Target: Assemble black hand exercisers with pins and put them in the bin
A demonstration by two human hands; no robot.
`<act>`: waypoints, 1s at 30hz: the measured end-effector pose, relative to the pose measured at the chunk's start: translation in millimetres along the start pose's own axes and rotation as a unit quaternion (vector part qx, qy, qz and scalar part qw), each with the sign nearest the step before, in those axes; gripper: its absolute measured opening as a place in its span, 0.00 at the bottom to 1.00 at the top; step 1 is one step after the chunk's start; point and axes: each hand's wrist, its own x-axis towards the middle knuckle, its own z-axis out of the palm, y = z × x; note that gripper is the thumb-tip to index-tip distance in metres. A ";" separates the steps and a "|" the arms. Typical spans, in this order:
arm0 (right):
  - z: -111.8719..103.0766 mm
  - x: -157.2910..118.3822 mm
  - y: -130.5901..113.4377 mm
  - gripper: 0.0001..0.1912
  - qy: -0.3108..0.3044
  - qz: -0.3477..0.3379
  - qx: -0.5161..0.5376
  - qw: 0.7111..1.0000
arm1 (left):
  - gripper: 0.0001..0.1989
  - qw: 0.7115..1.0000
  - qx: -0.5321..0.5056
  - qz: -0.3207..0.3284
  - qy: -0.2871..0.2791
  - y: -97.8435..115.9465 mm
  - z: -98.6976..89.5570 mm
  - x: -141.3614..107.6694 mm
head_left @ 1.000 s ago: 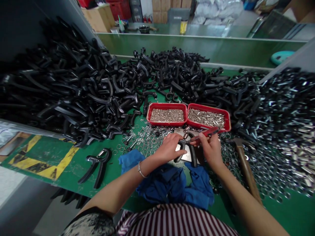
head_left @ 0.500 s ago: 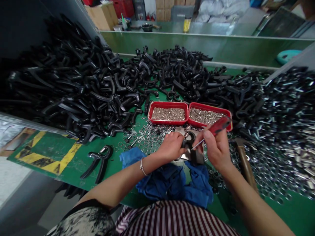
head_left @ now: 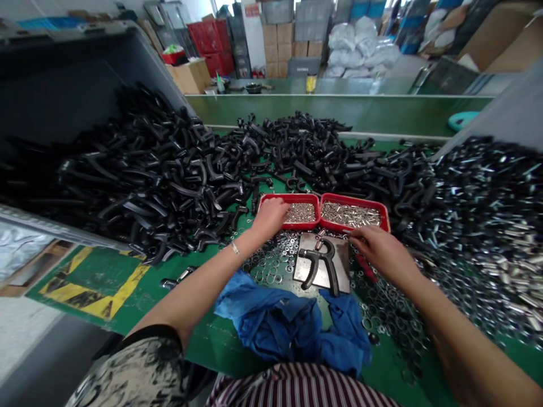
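And here's the scene at the bench: the left hand [head_left: 269,219] is reaching up to the near rim of the left red tray [head_left: 292,196], fingers curled down over the edge, right by that tray's fine silver parts. Does it have hold of anything? From this angle, you cannot tell. Over on the other side, the right hand [head_left: 382,254] is stretched out low, fingers loosely open, nothing visible in them, tips just beside the right edge of a steel plate [head_left: 341,260].

Centre stage, a black hand grip trainer [head_left: 322,263] lies flat on that plate, touched by neither hand. Just below the right hand's fingers, a red-handled tool [head_left: 365,267] sits among the washers, right off the plate.

The second red tray [head_left: 352,198] butts up against the first, loaded with short silver metal pieces. Steel washers [head_left: 271,265] spread across the green worktop [head_left: 203,350] around the plate, running in front of both trays. A crumpled blue cloth [head_left: 271,322] lies between the forearms, at the near edge of the plate. To the left and behind the trays rises a huge heap of black plastic handles [head_left: 161,181], and on the far right, a big mound of silver metal parts [head_left: 487,209]. A thin bracelet [head_left: 235,247] circles the left wrist, and yellow-and-black hazard tape [head_left: 97,294] marks the worktop at the left.
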 end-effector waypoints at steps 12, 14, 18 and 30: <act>67.1 160.0 -57.6 0.07 -0.096 -0.158 -0.118 0.976 | 0.16 0.995 0.073 -0.057 -0.032 -18.2 12.2 21.1; 71.4 159.2 -52.5 0.07 -0.100 -0.157 -0.110 0.976 | 0.16 0.995 0.070 -0.057 -0.035 -18.6 12.3 23.2; 75.2 156.9 -51.3 0.06 -0.088 -0.145 -0.090 0.981 | 0.14 0.995 0.056 -0.063 -0.045 -19.1 13.8 28.8; 47.7 61.1 -42.6 0.10 0.104 -0.009 0.134 0.985 | 0.12 0.996 0.032 -0.088 -0.002 -21.7 17.6 21.4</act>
